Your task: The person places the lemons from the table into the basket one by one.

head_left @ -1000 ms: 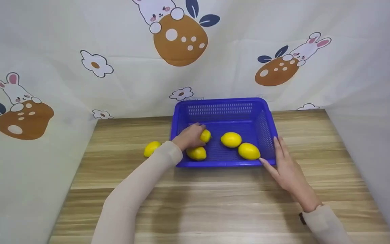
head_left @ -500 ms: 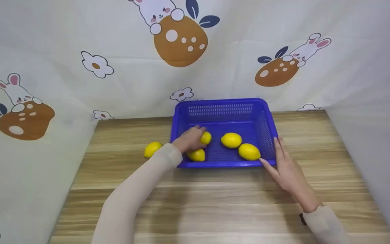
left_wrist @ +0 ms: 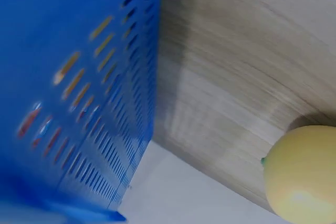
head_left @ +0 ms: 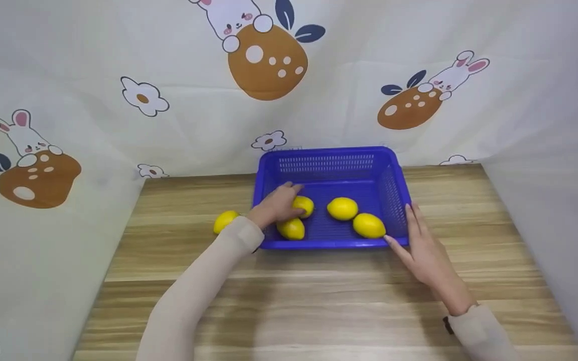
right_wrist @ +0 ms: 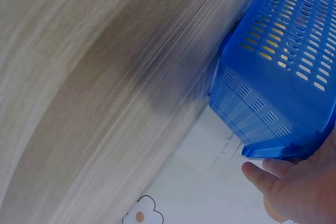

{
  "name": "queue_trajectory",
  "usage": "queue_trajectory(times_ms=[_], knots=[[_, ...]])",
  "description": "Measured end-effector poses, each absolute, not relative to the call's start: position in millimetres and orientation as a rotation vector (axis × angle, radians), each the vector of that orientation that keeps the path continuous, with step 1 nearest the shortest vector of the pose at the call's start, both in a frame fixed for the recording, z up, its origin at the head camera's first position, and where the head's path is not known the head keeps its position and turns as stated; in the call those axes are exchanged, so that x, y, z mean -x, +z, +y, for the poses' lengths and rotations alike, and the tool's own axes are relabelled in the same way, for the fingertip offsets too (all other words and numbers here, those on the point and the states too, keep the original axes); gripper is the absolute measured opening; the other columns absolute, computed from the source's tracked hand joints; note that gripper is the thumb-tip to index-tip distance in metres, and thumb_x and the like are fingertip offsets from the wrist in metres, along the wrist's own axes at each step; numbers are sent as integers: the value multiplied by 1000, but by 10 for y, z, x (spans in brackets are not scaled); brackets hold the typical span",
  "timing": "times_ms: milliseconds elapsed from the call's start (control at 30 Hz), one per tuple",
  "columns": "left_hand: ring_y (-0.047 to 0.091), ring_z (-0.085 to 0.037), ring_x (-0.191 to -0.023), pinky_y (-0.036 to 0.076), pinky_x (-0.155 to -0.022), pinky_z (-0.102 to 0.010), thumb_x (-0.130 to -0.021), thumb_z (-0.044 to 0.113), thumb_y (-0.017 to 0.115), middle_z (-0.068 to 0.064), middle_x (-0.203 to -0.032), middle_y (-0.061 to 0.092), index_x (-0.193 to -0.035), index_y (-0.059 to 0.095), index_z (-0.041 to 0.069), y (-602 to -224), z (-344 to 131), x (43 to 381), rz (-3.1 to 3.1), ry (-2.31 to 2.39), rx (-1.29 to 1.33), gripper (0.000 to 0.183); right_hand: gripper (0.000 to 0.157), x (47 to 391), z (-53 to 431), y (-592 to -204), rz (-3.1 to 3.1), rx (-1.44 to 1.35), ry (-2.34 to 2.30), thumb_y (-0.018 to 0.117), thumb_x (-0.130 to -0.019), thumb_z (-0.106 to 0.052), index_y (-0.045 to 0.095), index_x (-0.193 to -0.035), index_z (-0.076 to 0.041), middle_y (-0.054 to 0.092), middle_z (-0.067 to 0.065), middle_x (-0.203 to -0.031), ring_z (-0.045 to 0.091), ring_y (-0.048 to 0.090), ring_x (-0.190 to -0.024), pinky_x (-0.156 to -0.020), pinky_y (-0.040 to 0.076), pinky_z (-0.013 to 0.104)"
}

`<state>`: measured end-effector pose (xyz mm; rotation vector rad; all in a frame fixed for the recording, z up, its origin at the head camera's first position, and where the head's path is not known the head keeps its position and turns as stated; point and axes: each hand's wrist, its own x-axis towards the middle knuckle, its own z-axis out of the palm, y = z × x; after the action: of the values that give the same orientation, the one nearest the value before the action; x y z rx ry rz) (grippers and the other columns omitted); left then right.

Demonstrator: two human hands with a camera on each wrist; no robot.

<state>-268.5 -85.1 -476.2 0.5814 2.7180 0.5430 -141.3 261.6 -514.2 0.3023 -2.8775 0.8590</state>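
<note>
A blue plastic basket [head_left: 334, 243] stands on the table with several yellow lemons inside. My left hand [head_left: 276, 204] reaches over its left side. The thumb lies against one lemon [head_left: 305, 204], while the other fingers stand apart from it. Just in front is a second lemon [head_left: 291, 229], partly under the hand. Two more, a lemon [head_left: 342, 208] and a lemon [head_left: 369, 225], lie to the right. My right hand [head_left: 427, 253] rests on the basket's front right corner, with straight fingers along the right side and the thumb at the front rim.
Left of the basket, another lemon [head_left: 225, 221] lies on the wood-grain table [head_left: 319, 306], partly behind the left sleeve. It also shows in the left wrist view, the lemon [left_wrist: 304, 174] beside the basket wall [left_wrist: 105, 77]. A patterned cloth [head_left: 339, 100] hangs behind and around the table.
The left hand's fingers have spread off the lemon and the hand has shifted slightly left, leaving more of that lemon showing. The right hand has not moved.
</note>
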Motion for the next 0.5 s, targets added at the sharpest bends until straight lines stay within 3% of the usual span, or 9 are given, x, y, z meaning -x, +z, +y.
queue_trajectory(times_ms=[500], knots=[[51, -40, -143, 41, -122, -50, -100, 21, 74, -26, -154, 51, -154, 48, -4, -4595, -1079, 2571, 2832, 831, -632, 64, 86, 1420, 2616, -5135, -2902, -289, 854, 59, -107, -41, 17, -165, 6, 16, 32, -171, 58, 35, -147, -112, 37, 76]])
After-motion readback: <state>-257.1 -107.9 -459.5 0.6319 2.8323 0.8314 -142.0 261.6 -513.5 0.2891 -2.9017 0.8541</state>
